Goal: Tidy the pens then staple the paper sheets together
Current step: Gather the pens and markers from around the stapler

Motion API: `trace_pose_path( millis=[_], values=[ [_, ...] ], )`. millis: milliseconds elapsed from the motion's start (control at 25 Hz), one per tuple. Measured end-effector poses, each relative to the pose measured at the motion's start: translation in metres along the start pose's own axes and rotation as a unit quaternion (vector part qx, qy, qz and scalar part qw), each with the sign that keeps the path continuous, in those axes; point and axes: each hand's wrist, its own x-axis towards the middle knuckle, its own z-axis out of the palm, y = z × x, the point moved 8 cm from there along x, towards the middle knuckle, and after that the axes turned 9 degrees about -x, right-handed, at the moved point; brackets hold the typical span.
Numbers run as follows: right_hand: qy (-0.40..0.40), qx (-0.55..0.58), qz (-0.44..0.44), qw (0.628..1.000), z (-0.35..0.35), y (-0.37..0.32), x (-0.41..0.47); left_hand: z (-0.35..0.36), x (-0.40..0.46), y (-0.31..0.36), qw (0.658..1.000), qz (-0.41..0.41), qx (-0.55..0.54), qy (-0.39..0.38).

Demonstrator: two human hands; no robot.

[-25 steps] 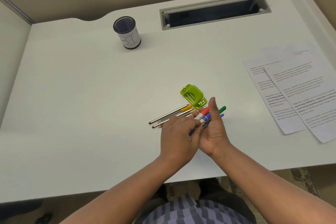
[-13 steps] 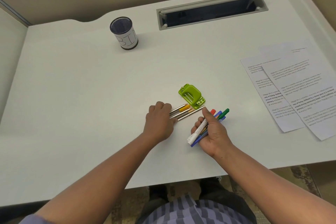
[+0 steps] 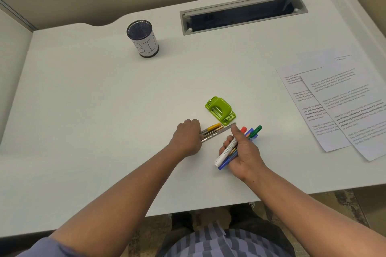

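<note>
Pens lie in two groups near the front edge of the white desk [image 3: 83,110], a little right of its middle. My right hand [image 3: 243,152] is closed around a bundle of markers [image 3: 236,148]: a white-barrelled one with a red cap, blue ones and a green-capped one, all slanting from lower left up toward the right, the caps sticking out past my fingers and the tails out below the palm. I cannot count exactly how many are in the bundle. My left hand [image 3: 187,137] sits knuckles-up just beside it, fingers curled down over the near ends of the slim pens [image 3: 215,131], which rest flat on the desk; whether the fingers actually pinch them or only press on them I cannot tell. Those pens include one with a yellow cap and a grey one whose tip reaches toward my right thumb.

Directly behind the slim pens, almost touching the grey one, stands the green stapler [image 3: 221,110]. The paper sheets [image 3: 342,100] are spread loosely and overlapping along the right edge of the desk, well apart from both hands, printed side up. The mesh cup [image 3: 143,38] marked BIN stands upright toward the back left, far from the pens. A grey cable slot [image 3: 243,12] with its flap raised runs along the back edge.
</note>
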Motion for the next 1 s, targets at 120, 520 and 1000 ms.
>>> trace_pose_path(
  millis=[120,520,1000],
  values=[
    [0.002,-0.005,-0.001,1.000,0.000,0.002,-0.001,-0.001,0.000,0.000,1.000,0.012,-0.003,0.008],
    [0.003,-0.023,0.005,1.000,0.000,0.008,-0.003,-0.005,-0.002,-0.001,1.000,0.016,-0.013,0.014],
    [0.014,-0.016,-0.007,1.000,-0.005,0.001,0.000,0.005,-0.014,0.010,0.998,0.028,0.020,0.060]
  ],
)
